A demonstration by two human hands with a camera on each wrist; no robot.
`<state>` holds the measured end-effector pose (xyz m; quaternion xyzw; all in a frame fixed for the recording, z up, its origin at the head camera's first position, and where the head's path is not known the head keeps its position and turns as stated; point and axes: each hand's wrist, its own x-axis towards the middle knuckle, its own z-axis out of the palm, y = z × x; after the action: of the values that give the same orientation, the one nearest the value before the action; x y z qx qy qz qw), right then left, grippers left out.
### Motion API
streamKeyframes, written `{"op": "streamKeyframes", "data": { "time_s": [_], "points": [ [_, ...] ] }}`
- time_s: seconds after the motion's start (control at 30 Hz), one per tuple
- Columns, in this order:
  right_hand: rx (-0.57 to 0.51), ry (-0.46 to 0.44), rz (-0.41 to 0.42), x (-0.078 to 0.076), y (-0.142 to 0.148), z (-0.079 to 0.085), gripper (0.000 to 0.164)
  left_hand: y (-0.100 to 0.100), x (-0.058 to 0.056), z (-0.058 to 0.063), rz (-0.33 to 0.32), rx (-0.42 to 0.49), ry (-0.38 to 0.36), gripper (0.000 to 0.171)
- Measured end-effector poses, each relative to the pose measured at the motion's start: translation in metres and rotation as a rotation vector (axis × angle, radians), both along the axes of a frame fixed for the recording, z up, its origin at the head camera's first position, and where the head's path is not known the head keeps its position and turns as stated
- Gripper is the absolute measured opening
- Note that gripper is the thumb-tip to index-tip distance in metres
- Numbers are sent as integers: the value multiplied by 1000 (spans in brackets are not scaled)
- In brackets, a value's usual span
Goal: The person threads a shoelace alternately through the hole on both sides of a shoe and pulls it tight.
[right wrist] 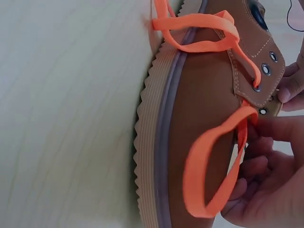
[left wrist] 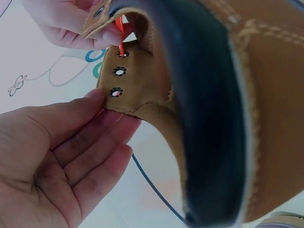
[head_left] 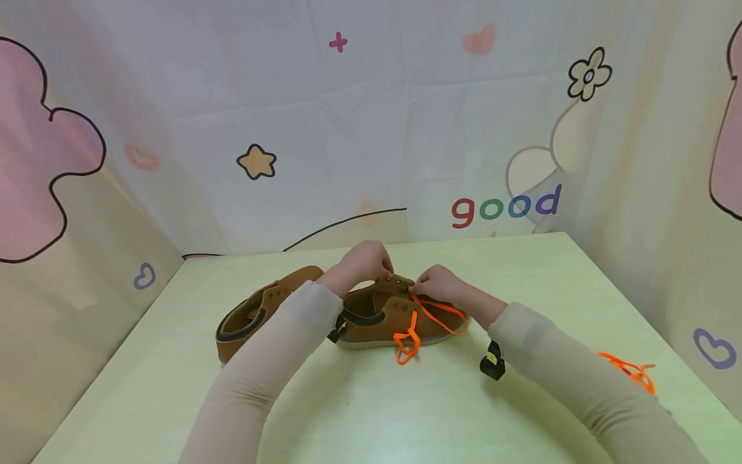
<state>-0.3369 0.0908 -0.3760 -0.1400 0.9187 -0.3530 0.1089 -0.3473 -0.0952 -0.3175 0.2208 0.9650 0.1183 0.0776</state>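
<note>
A brown lace-up shoe [head_left: 365, 330] stands sideways on the table, toe to the right. My left hand [head_left: 366, 259] pinches the edge of its far eyelet flap [left wrist: 135, 90] between thumb and fingers, with the other fingers extended below in the left wrist view. At the front end of that flap, my right hand [right wrist: 273, 183] pinches an orange shoelace [right wrist: 194, 185] close to an eyelet. The lace passes through the lowest eyelet of the near flap [right wrist: 251, 78], and a loose tangled length hangs over the shoe's side. Upper eyelets on both flaps hold no lace.
A second brown shoe [head_left: 304, 275], partly behind my left forearm, stands to the left. Another orange lace [head_left: 645, 379] lies at the table's right, by my right sleeve. A printed cloth [head_left: 371, 129] hangs behind the table [head_left: 371, 412]. Black wrist devices [head_left: 493, 364] hang below the cuffs.
</note>
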Motion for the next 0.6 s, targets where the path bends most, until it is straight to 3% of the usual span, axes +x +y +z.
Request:
{"op": "streamKeyframes", "data": {
  "time_s": [0.13, 0.23, 0.47, 0.6],
  "points": [
    [-14, 35, -55, -1, -4, -2, 28, 0, -6, 3, 1, 2, -49, 17],
    [-35, 29, -61, -1, -8, -2, 20, 1, -8, 6, 14, 3, -83, 17],
    [-187, -90, 50, -4, -7, -5, 29, 1, -10, 6, 14, 15, -86, 16],
    [-278, -204, 43, -9, 0, -9, 38, -1, -8, 4, 17, 24, -84, 16]
  ]
}}
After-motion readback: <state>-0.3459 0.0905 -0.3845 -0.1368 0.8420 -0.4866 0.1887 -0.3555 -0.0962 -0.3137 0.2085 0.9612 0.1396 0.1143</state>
